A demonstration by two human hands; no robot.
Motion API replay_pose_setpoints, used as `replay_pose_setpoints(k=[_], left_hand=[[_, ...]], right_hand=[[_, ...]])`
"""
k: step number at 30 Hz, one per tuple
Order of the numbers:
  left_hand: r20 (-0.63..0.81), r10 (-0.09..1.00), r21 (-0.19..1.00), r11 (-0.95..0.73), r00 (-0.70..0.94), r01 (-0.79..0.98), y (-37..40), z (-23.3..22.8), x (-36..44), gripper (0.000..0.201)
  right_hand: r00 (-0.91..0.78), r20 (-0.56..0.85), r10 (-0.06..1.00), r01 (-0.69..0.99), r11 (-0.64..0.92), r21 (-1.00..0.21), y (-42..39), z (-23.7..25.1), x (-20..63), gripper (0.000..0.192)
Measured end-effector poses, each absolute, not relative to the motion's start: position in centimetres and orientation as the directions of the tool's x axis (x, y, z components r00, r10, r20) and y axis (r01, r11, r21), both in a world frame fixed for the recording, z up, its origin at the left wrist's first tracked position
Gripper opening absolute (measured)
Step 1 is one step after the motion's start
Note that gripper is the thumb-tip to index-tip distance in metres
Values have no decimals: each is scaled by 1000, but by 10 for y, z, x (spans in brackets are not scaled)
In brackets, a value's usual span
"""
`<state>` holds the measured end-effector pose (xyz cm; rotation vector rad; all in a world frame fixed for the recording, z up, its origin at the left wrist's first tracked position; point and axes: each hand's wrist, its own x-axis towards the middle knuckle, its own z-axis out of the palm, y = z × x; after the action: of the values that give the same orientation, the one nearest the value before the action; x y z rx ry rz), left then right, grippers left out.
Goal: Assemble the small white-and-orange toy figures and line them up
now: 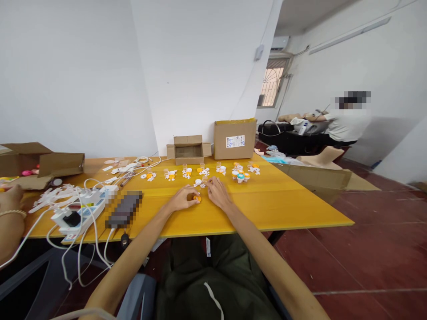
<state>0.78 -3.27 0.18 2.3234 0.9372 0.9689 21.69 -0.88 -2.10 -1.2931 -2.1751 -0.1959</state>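
White walls enclose a room with a dark red tiled floor point(367, 249), where a long yellow table point(267, 209) fills the middle of the view. At the far right a seated person in a white shirt point(347, 126) is seen at a dark bench, well apart from the table. Flattened cardboard point(320, 175) lies along the table's right edge. Against the back wall a closed cardboard box point(234, 139) is stood, and just beside it, to its left, a smaller open box point(188, 150). Another open carton point(40, 162) is placed at the table's left end. Near the left front corner a white power strip point(78, 213) is laid among white cables, with a dark flat device beside it. A co-worker's forearm with a beaded bracelet point(11, 213) enters at the left edge. Small white and orange parts point(203, 171) are set out in a row of clusters across the table's middle. Before that row, both hands are rested on the tabletop: the left hand point(184, 198) is curled with its fingertips pinching a small orange piece point(197, 198), and the right hand point(217, 191) is held just beside it, fingers loosely bent toward the piece; whether they touch it cannot be told.
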Motion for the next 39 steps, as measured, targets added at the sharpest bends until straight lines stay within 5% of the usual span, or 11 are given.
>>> replay_pose_setpoints(k=[19, 29, 39], left_hand=[[444, 696, 593, -701, 565, 397, -40, 13, 11, 10], [432, 700, 539, -706, 568, 460, -37, 10, 10, 15], [432, 690, 538, -714, 581, 447, -35, 10, 10, 19]], right_hand=[[-223, 540, 811, 892, 393, -223, -17, -11, 213, 39], [-14, 373, 928, 945, 134, -299, -24, 0, 210, 35], [-109, 422, 900, 908, 262, -325, -19, -5, 210, 38]])
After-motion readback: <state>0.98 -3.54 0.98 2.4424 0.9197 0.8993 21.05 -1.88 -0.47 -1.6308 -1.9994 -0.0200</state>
